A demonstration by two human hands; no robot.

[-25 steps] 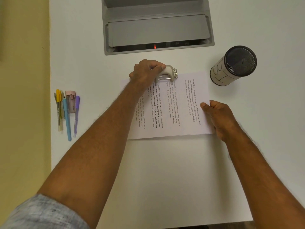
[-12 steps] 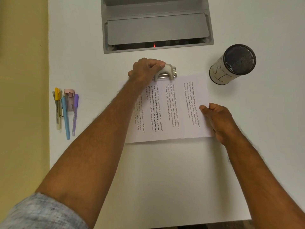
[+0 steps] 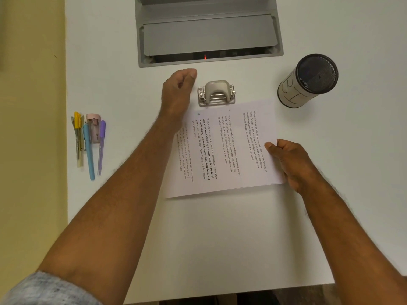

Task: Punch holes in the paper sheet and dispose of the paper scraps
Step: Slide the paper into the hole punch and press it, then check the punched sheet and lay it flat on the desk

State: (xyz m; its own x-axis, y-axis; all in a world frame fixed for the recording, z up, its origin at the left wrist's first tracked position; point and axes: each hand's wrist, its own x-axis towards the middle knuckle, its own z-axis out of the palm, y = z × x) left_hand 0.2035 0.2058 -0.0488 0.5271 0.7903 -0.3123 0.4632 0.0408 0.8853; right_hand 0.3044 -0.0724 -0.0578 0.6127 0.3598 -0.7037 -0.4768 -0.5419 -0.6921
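Observation:
A printed paper sheet [image 3: 229, 150] lies on the white table [image 3: 220, 238], its far edge just in front of a beige hole punch [image 3: 217, 92]. One punched hole shows near the sheet's far left corner. My left hand [image 3: 178, 93] hovers left of the punch, off it, fingers loosely curled and holding nothing. My right hand [image 3: 286, 161] pinches the sheet's right edge. A cylindrical bin [image 3: 308, 81] with a black mesh rim stands at the far right.
Several pens and a small pink item [image 3: 88, 139] lie in a row near the table's left edge. A grey cable hatch [image 3: 209, 31] is set into the table behind the punch. A yellow wall runs along the left.
My left hand has let go of the punch and moved left. The sheet has been drawn out of the punch toward me, showing a hole.

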